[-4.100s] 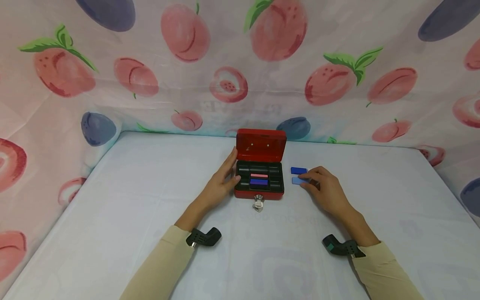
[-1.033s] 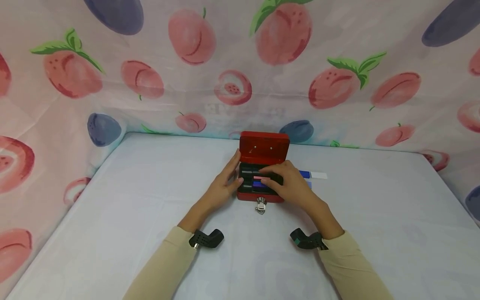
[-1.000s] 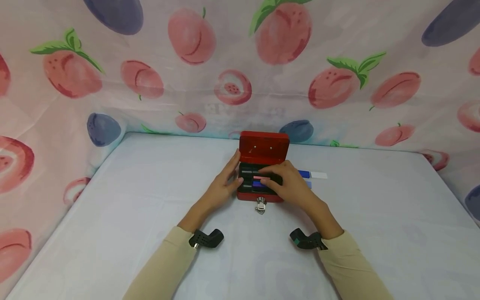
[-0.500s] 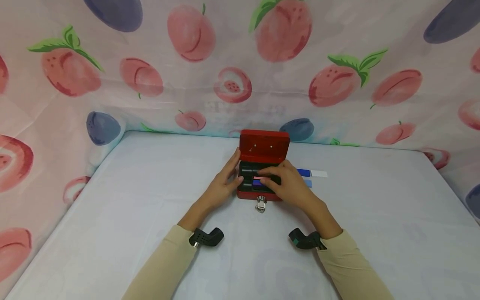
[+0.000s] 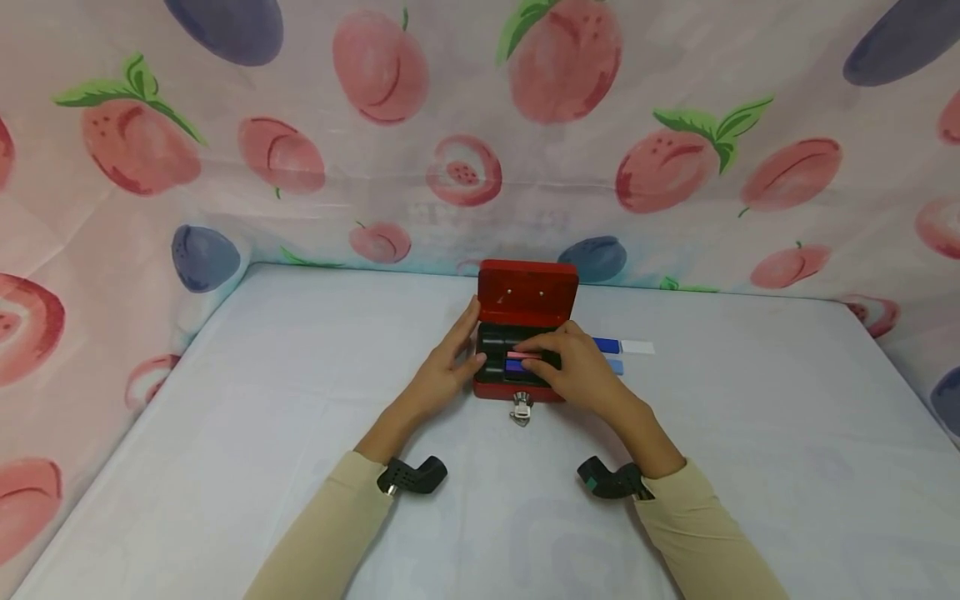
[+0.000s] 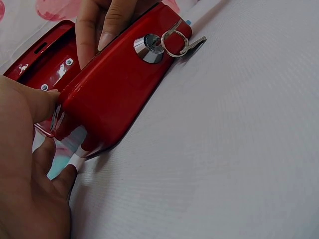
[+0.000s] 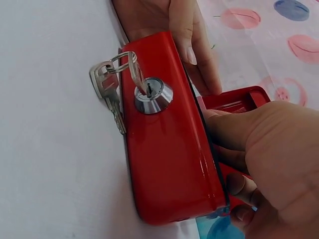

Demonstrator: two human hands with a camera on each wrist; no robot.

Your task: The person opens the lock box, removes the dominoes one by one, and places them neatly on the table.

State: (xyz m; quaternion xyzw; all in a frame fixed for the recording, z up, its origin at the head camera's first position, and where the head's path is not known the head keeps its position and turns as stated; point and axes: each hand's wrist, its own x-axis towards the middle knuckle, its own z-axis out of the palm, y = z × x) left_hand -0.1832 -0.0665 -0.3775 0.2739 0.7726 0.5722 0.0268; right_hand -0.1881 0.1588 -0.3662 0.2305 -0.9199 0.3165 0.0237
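A red metal cash box stands on the table with its lid raised and a black tray inside. My left hand holds the box's left side, thumb on the rim and the other fingers along the outside. My right hand reaches into the tray. Its thumb and index finger pinch a slim pink strip; the lower part of the strip is hidden. Just in front of that lies a blue-purple oblong piece. The right side of the tray is covered by the right hand.
Keys on a ring hang from the lock at the box's front. Right of the box lie a dark blue piece, a white piece and a light blue piece. A fruit-print cloth rises behind the table.
Since the oldest frame, my right hand has moved left from the light blue piece into the tray. Lately its index finger has shifted slightly toward the thumb. The left hand has stayed on the box.
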